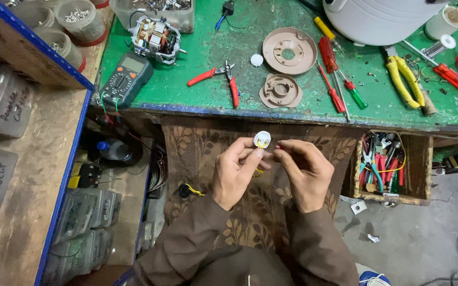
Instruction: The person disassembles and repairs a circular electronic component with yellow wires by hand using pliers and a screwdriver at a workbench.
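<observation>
Two bare hands meet above the person's lap, just below the front edge of a green workbench (197,90). The left hand (235,172) pinches a small white round part (261,140) between thumb and fingertips, holding it upright with yellow wire showing at its face and trailing below the fingers. The right hand (304,172) has its fingertips drawn together in a narrow pinch just beside the part; what it holds, if anything, is too small to tell. On the bench, directly beyond the hands, lie red-handled pliers (219,78), a large beige round plate (289,51) and a smaller beige disc (280,90), with a small white cap (256,60) between the pliers and the plate. To the right lie red-handled screwdrivers (331,74) and yellow-handled pliers (405,80). At the bench's left end stand a dark multimeter (125,79) and a bare electric motor (156,38). An open wooden drawer (420,164) of mixed hand tools hangs under the bench, to the right of the right hand.
</observation>
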